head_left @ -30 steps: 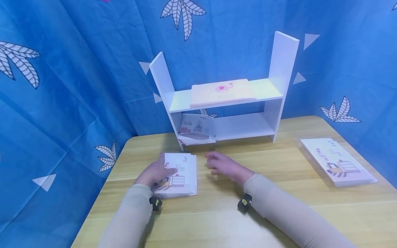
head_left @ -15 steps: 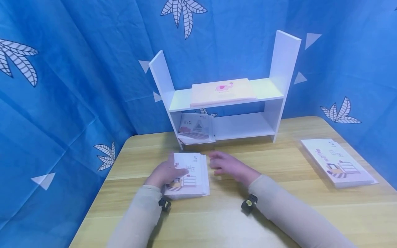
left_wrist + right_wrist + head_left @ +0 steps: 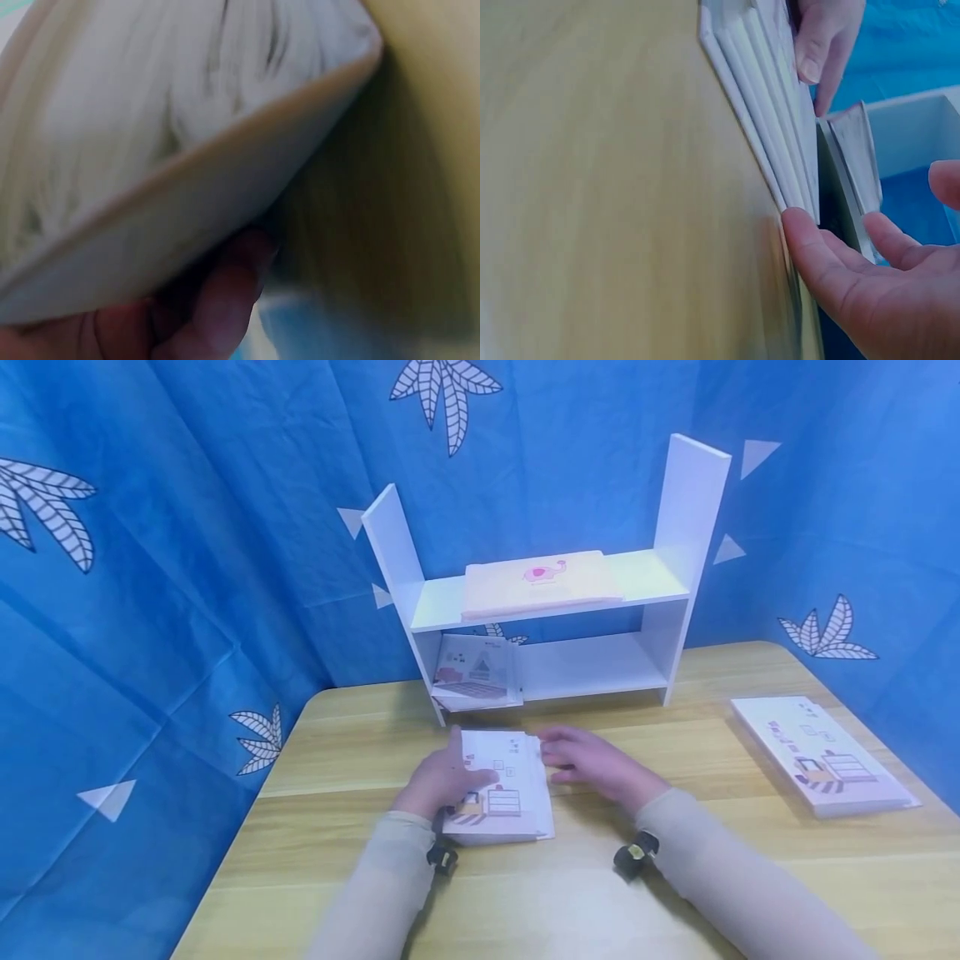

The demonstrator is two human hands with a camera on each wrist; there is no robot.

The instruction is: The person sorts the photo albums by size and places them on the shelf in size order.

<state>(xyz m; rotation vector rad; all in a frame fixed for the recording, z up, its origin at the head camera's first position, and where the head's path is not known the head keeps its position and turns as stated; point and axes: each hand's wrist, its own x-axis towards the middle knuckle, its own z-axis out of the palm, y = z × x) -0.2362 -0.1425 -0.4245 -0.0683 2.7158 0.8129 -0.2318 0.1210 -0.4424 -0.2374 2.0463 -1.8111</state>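
A thick white book (image 3: 517,814) with a drawing of furniture on its cover lies close over the table, in front of the shelf. My left hand (image 3: 435,781) grips its left side, thumb across the cover. In the left wrist view, curled fingers (image 3: 225,304) sit beneath the lower cover, and the loose page edges (image 3: 127,112) fan above it. My right hand (image 3: 596,764) is at the book's right edge with its fingers loosely bent. From the right wrist view, a fingertip meets the corner of the layered book (image 3: 772,127), while the thumb stands apart.
Behind the hands stands a white two-tier shelf (image 3: 540,664). A pink elephant-print book (image 3: 540,581) lies on its upper board, and other books (image 3: 472,672) lean at lower left. Another furniture-print book (image 3: 821,756) lies on the wooden table (image 3: 285,860) at right. Blue curtain (image 3: 187,568) hangs behind.
My left hand has carried the book to the right across the table. The right hand has shifted slightly right, and the book's right edge now reaches its fingertips.
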